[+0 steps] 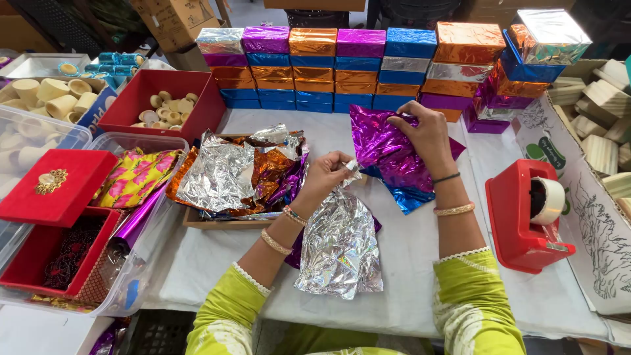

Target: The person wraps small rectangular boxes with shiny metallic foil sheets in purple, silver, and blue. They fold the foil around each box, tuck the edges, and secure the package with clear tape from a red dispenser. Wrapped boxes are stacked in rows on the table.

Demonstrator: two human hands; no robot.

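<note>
My left hand (323,176) pinches the top edge of a crinkled silver foil sheet (340,248) that lies on the white table cover (420,263). Over a purple foil sheet (384,150) rests my right hand (426,135), its fingers gripping the sheet's upper edge. A blue foil sheet (409,194) peeks out from beneath the purple one. Both arms wear yellow-green sleeves and bangles.
Rows of foil-wrapped boxes (342,69) stand at the back. A wooden tray (217,220) of mixed foil sheets lies left of my hands. A red tape dispenser (526,220) sits right, by a carton of wooden blocks (601,125). Red boxes (56,187) and clear bins fill the left.
</note>
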